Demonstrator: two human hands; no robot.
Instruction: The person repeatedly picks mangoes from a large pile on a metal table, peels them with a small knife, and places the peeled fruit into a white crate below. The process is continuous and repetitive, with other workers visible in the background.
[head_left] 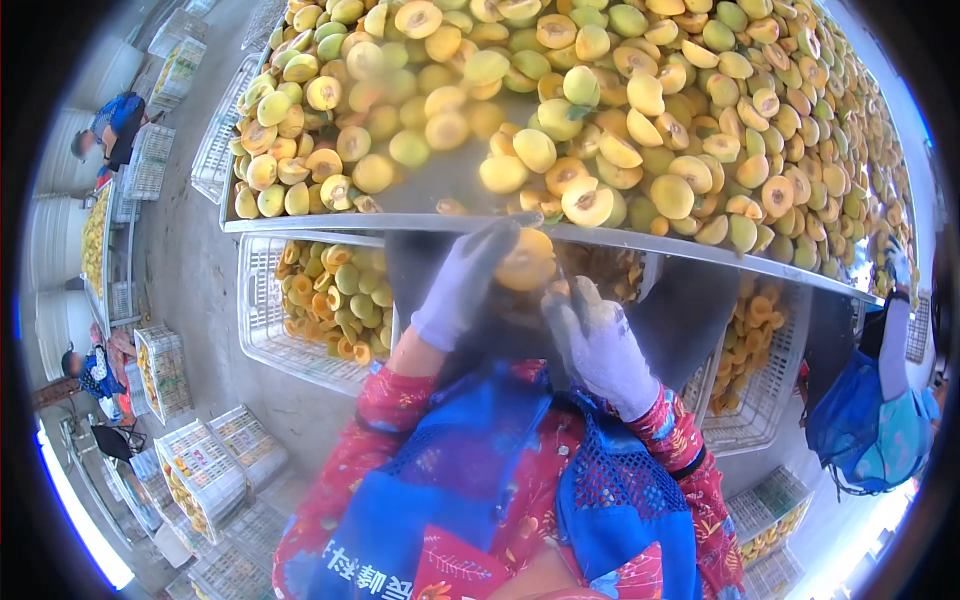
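My left hand (463,283), in a pale glove with grey fingers, holds a yellow peach half (526,260) just below the front edge of the metal table (420,222). Its cut face is partly in view and slightly blurred. My right hand (603,345), gloved the same way, is close beside the fruit on its right, with the fingers curled together. A thin shape shows at its fingertips, too small to name. Beyond both hands, halved peaches (672,197) cover much of the table, some cut side up with reddish centres.
Below the table edge, a white crate (262,325) of peach halves stands at left and another crate (775,405) at right. A co-worker in blue (868,415) reaches to the table at far right. More crates (203,470) and people are at left.
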